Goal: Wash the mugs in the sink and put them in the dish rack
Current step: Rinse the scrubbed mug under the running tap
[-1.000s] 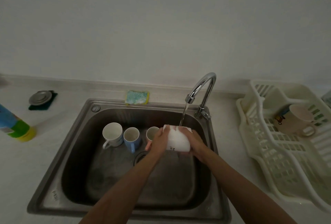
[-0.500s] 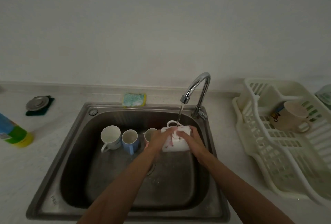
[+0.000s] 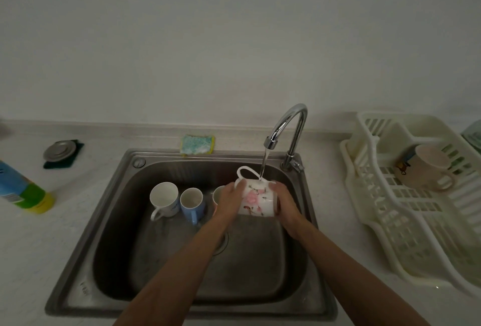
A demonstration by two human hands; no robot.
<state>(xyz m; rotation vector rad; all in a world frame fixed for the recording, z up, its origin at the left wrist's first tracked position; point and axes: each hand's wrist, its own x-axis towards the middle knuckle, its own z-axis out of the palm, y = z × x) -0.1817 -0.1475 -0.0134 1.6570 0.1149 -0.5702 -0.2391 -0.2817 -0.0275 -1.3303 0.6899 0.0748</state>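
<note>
A white mug with a pink flower print (image 3: 256, 199) is under the running tap (image 3: 286, 127), over the steel sink (image 3: 109, 211). My left hand (image 3: 230, 199) grips its left side and my right hand (image 3: 285, 200) grips its right side; its handle points up and back. Standing in the sink are a white mug (image 3: 164, 199), a blue mug (image 3: 192, 204), and a third mug (image 3: 217, 194) mostly hidden behind my left hand. In the cream dish rack (image 3: 406, 221) at right lies a beige mug (image 3: 426, 167).
A sponge (image 3: 198, 144) lies on the sink's back rim. A sink plug on a dark cloth (image 3: 61, 151) sits on the counter at the back left, with a dish soap bottle (image 3: 22, 190) at the far left. The wall rises behind.
The mug has turned in my hands under the water: its handle now points up and the flower print faces me.
</note>
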